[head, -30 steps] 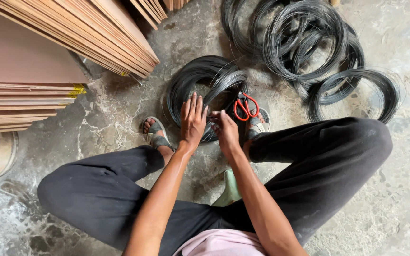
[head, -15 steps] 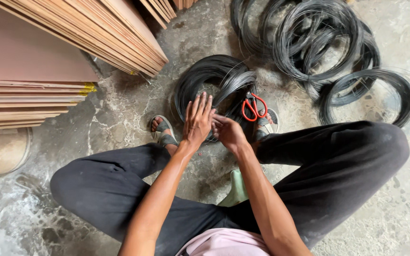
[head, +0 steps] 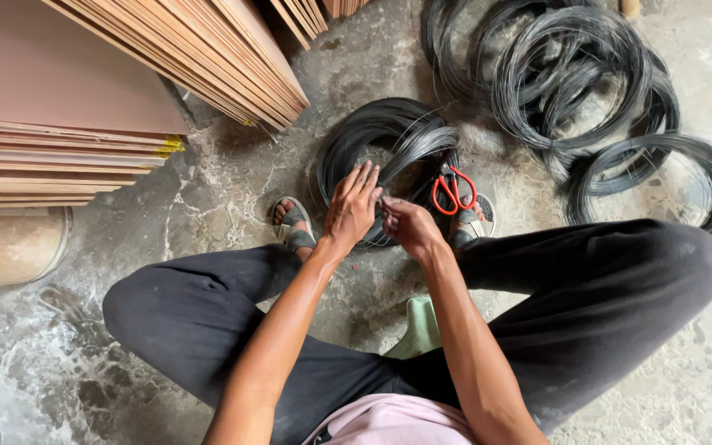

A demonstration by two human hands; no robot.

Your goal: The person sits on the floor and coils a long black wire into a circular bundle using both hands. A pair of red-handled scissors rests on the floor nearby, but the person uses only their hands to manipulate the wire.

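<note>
Left hand [head: 353, 208] fingers straight, close together, pressed flat on near rim of dark coil of thin black wire [head: 389, 140] lying on cracked concrete floor [head: 208, 189] between sandalled feet. Right hand [head: 409, 227] fingertips pinched together at same rim; strand itself too fine to see. Red-handled scissors [head: 453, 191] just beside right hand. Risk, I'd say: springy wire end whipping loose, pricking fingers; loops snagging scissors.

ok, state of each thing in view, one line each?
left hand: fingers spread, resting on the near wire coil
right hand: closed, pinching wire strands
near wire coil: coiled, flat on the floor between the feet
red-handled scissors: lying on the coil, unheld
far wire coils: piled, overlapping
plywood sheets: stacked flat
</note>
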